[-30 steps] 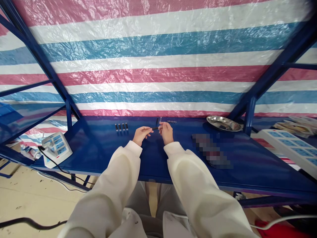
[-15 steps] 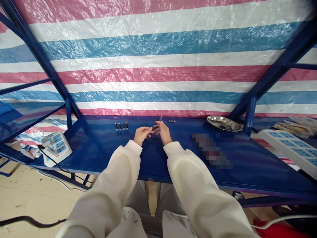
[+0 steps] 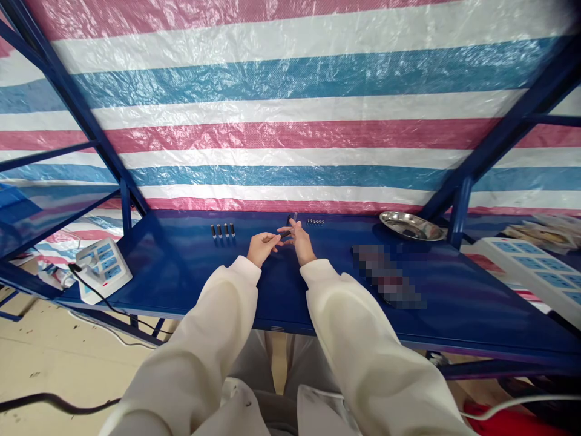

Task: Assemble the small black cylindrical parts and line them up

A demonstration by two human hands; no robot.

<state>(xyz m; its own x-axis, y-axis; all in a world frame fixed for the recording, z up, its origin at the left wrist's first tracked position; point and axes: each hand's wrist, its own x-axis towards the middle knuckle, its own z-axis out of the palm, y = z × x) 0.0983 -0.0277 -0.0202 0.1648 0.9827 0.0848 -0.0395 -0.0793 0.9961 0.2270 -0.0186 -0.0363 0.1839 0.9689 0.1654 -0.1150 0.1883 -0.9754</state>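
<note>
My left hand [image 3: 262, 247] is closed in a pinch on a slim black tube [image 3: 285, 234], which points toward my right hand. My right hand [image 3: 301, 242] is partly curled beside it, its lower fingers close to or touching the tube's far end. A small clear tube [image 3: 295, 215] sticks up at the right fingertips and looks pinched there, though the contact is partly hidden. Just beyond these fingers is a small dark cylinder [image 3: 289, 218]. Several black cylinders with pale ends [image 3: 223, 231] stand in a row to the left. Small shiny metal pieces [image 3: 315, 222] form a row to the right.
An oval metal tray [image 3: 411, 226] sits at the back right of the blue table [image 3: 181, 266]. Nearer is a blurred dark object [image 3: 388, 277]. Power strips stand left [image 3: 105, 270] and right [image 3: 535, 269]. Striped plastic sheeting [image 3: 290, 136] hangs behind, between blue frame posts.
The black tube shows more between my hands and now slants up to the right. My right fingers have shifted and spread slightly around its end. The objects on the table stay put.
</note>
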